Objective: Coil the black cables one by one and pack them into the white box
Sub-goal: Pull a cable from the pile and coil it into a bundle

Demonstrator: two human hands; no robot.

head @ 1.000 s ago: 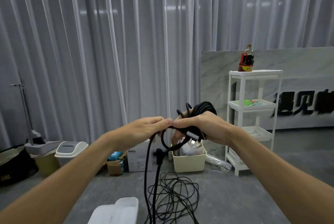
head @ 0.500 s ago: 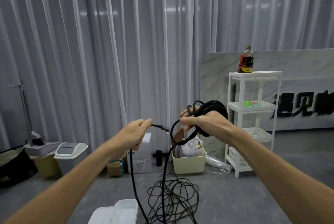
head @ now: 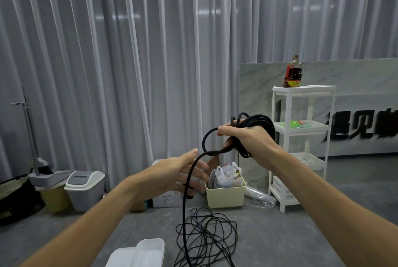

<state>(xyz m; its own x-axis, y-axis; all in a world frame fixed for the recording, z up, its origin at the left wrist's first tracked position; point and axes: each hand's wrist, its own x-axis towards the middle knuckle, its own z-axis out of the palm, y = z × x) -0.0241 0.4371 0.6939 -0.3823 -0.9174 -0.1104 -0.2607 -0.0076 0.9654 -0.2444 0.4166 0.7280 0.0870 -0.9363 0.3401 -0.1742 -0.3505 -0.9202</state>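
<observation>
My right hand (head: 247, 141) is raised in front of me and grips a bundle of thick black cable coils (head: 261, 123). From that bundle one loop curls out to the left, and a single strand (head: 186, 189) hangs straight down past my left hand. My left hand (head: 176, 175) is below and left of the coil, fingers spread, holding nothing; the strand runs in front of its fingers. A loose tangle of thin black cable (head: 206, 236) lies on the grey floor. The white box (head: 137, 255) sits at the bottom edge, partly cut off.
A cream bin (head: 225, 196) stuffed with bags stands behind the tangle. A white shelf rack (head: 301, 148) with a dark sauce bottle (head: 293, 72) is at the right. A grey lidded bin (head: 85, 189) and cardboard boxes (head: 165, 199) stand by the curtain at the left.
My left hand has let go of the cable strand, opened and dropped lower. My right hand has kept the coil and formed a new loop at its left side.
</observation>
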